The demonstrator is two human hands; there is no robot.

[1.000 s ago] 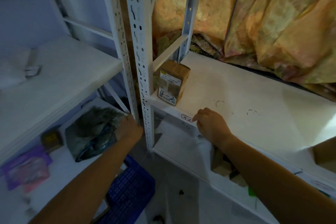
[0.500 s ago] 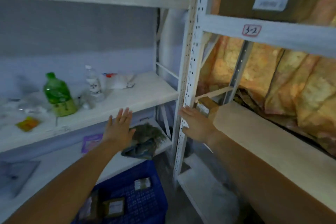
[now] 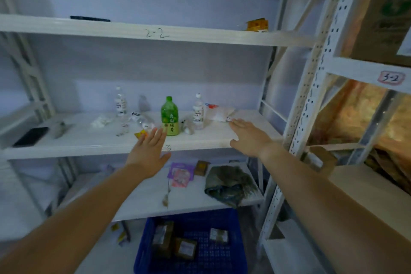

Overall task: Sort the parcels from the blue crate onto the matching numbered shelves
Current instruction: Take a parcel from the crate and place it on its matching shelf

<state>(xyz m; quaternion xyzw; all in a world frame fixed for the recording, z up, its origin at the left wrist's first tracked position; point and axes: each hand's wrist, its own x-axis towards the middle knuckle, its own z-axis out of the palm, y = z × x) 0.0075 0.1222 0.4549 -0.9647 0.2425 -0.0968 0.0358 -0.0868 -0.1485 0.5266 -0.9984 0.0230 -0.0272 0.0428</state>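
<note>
Under the shelves (image 3: 200, 143), 3 parcels (image 3: 185, 249) are seen in the blue crate (image 3: 143, 256); left hand (image 3: 149, 153) and right hand (image 3: 246, 138) are held empty, fingers spread; 1 must be grasped next.

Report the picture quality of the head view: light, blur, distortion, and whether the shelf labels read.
Head view: dim, bluish light, no hard glare, warmer orange at far right. The wide-angle lens bows the perforated upright. Soft throughout; the parcels in the blue crate are too blurred to read their labels. Shelf labels 2-2 and 3-2 read.
</note>
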